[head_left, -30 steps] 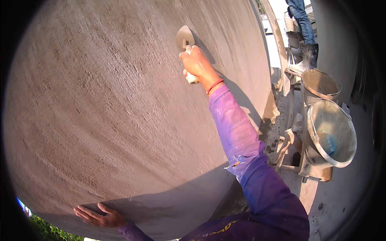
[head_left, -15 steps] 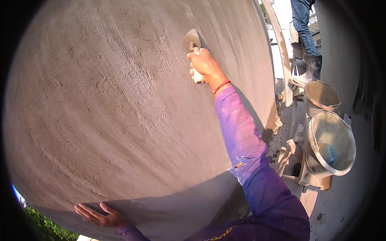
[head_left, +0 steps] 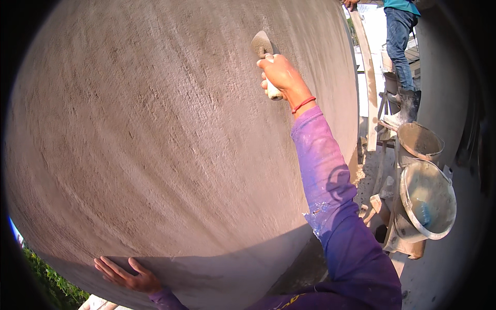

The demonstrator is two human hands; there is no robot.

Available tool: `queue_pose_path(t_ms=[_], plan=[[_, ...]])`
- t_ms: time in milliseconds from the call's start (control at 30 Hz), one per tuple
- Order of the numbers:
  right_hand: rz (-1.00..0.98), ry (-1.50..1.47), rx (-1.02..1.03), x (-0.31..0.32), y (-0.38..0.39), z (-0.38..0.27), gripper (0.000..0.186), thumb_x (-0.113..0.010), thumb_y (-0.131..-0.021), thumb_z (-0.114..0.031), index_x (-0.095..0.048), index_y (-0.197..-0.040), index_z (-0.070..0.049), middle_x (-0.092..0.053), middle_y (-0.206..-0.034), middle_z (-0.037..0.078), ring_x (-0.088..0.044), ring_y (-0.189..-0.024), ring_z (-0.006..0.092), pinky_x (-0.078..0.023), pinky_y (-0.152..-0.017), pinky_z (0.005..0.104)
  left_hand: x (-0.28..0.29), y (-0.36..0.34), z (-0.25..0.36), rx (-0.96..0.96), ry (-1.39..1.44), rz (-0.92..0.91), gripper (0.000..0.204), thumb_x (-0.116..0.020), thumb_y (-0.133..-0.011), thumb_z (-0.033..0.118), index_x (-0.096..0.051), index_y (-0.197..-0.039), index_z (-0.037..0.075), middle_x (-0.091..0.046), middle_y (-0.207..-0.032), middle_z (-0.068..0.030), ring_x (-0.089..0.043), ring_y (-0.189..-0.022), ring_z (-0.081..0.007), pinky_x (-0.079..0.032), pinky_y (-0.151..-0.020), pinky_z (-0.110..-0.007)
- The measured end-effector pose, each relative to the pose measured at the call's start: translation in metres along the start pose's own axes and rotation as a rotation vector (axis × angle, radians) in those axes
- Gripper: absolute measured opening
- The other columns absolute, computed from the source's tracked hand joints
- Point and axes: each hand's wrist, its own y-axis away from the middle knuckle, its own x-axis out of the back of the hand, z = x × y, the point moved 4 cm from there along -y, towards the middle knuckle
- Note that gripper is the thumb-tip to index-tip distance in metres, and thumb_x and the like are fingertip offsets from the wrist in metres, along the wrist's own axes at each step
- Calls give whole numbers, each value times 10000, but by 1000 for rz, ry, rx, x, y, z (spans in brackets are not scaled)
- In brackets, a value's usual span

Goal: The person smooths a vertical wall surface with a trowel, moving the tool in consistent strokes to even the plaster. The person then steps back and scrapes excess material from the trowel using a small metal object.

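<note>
A wide wall of grey-brown plaster fills most of the view, rough and streaked on the left and smoother toward the right. My right hand, arm stretched far up, is wrapped round the pale handle of a trowel. The small rounded blade lies against or very close to the plaster, its tip upward. Low on the left, my left hand rests on the shaded part of the wall, fingers outstretched and holding nothing.
To the right, two plaster-stained buckets stand together: a farther bucket and a nearer bucket with something blue inside. A co-worker in jeans and boots stands beyond, beside a long upright board. Green plants show lower left.
My right hand and the trowel have shifted slightly up and right in the picture. The view has tilted, so more of the co-worker shows. My left hand stays in place.
</note>
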Motion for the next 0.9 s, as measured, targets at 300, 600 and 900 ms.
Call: queue_pose_path(t_ms=[300,600,900], plan=[[-36,30,112,-8,-22,-23,275,-609,-1052,-203,-529,-1229,-9,-561,-834,44,-601,-580,147,-509,-452,358,-1,-1,3,7,30,0,796,-449,-1126,612,-365,-1712,81,-383,-1761,-145,-314,-1652,-339,-224,-1323,-610],[18,70,151,-6,-17,-16,363,-615,-1021,-183,-550,-1241,99,-633,-876,137,-646,-575,183,-517,-456,385,-2,0,2,-18,-9,4,764,-440,-1140,583,-372,-1708,77,-386,-1762,-138,-317,-1652,-336,-221,-1324,-607],[-86,86,205,-31,6,-36,259,-617,-1041,-233,-535,-1180,-31,-553,-831,49,-590,-561,140,-496,-446,352,1,0,-1,-9,13,0,763,-473,-1132,566,-381,-1702,68,-382,-1766,-128,-316,-1653,-338,-215,-1326,-609]])
